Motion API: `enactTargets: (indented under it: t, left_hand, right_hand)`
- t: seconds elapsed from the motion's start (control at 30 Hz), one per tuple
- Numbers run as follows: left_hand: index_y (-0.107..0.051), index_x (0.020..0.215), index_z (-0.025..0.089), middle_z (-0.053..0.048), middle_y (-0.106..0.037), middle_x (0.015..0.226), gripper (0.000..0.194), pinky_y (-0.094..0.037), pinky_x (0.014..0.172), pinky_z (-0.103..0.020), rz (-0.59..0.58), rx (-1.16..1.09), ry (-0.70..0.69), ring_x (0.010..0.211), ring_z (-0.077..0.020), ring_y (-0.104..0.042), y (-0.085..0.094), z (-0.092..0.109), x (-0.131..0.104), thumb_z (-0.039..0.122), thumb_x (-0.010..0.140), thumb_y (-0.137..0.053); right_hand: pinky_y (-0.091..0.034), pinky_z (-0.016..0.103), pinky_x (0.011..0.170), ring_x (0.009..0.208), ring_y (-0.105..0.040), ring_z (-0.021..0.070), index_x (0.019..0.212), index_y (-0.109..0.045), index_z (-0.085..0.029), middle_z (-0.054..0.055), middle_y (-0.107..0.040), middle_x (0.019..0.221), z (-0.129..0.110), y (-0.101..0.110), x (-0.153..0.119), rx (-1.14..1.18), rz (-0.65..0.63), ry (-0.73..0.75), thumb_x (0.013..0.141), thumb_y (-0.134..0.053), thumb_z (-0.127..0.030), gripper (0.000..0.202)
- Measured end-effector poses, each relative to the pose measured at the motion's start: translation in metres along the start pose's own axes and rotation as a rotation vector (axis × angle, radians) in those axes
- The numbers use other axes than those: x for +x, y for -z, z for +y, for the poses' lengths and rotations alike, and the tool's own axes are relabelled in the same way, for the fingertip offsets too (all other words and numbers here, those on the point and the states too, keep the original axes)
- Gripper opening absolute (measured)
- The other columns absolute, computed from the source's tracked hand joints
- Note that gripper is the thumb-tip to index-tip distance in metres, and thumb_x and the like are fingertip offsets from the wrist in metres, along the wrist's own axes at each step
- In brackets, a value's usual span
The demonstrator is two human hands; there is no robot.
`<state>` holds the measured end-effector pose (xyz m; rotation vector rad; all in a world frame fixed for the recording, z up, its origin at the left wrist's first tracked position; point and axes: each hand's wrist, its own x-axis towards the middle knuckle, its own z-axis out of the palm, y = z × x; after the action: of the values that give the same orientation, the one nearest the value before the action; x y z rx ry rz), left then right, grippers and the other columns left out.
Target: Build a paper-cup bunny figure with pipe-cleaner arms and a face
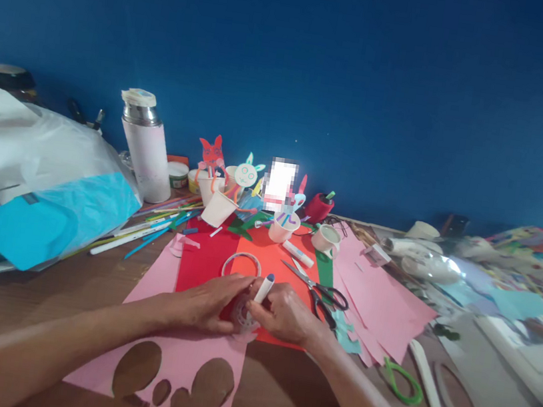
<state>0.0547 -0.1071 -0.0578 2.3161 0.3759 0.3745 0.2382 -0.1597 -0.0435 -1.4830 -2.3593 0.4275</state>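
My right hand (284, 313) is closed around a white marker pen (264, 288) with a dark blue end pointing up. My left hand (210, 302) curves around a small, clear round piece (243, 314) with a patterned face, pinching its edge between thumb and fingers. The marker's lower end is hidden by my right fingers, close to that piece. Under my hands lie red paper (208, 255), orange paper (269, 254) and pink paper (190, 354) with round holes cut out. A roll of tape or ring (242, 255) sits just beyond my left fingers.
Black-handled scissors (324, 295) lie right of my hands, near a white glue stick or tube (299, 254). Paper cups (219, 208) with animal faces stand behind. A flask (147, 152) and plastic bag (45, 158) are left; pink sheets (380, 293) and green scissors handle (400, 382) right.
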Motion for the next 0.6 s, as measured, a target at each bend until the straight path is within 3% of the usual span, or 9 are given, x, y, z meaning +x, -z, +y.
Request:
enactTargets:
  t: [0.27, 0.4, 0.6]
  left_hand:
    - [-0.035, 0.119, 0.019, -0.010, -0.048, 0.109, 0.053, -0.038, 0.082, -0.032, 0.005, -0.032, -0.017, 0.096, -0.0205, -0.047, -0.002, -0.008, -0.001, 0.026, 0.072, -0.058]
    - [-0.029, 0.127, 0.021, -0.012, -0.045, 0.119, 0.064, -0.036, 0.090, -0.037, 0.009, -0.019, 0.007, 0.106, -0.0234, -0.045, -0.005, -0.013, -0.003, 0.032, 0.072, -0.059]
    - [-0.018, 0.133, 0.022, -0.013, -0.036, 0.131, 0.074, -0.031, 0.098, -0.038, 0.005, 0.045, -0.034, 0.119, -0.0236, -0.036, -0.011, -0.026, -0.006, 0.033, 0.073, -0.059]
  right_hand:
    - [-0.040, 0.019, 0.059, 0.062, -0.055, 0.0101, 0.082, -0.055, -0.017, 0.000, -0.060, 0.069, 0.005, -0.004, -0.004, 0.161, 0.048, 0.064, 0.082, -0.050, -0.024, 0.008]
    - [-0.039, 0.023, 0.059, 0.064, -0.054, 0.0124, 0.079, -0.054, -0.017, 0.003, -0.060, 0.072, 0.005, -0.005, -0.004, -0.030, 0.101, 0.235, 0.083, -0.047, -0.024, 0.012]
    - [-0.038, 0.026, 0.063, 0.072, -0.052, 0.0152, 0.079, -0.052, -0.018, 0.004, -0.059, 0.080, -0.005, 0.000, -0.004, -0.271, 0.006, 0.345, 0.077, -0.047, -0.013, 0.007]
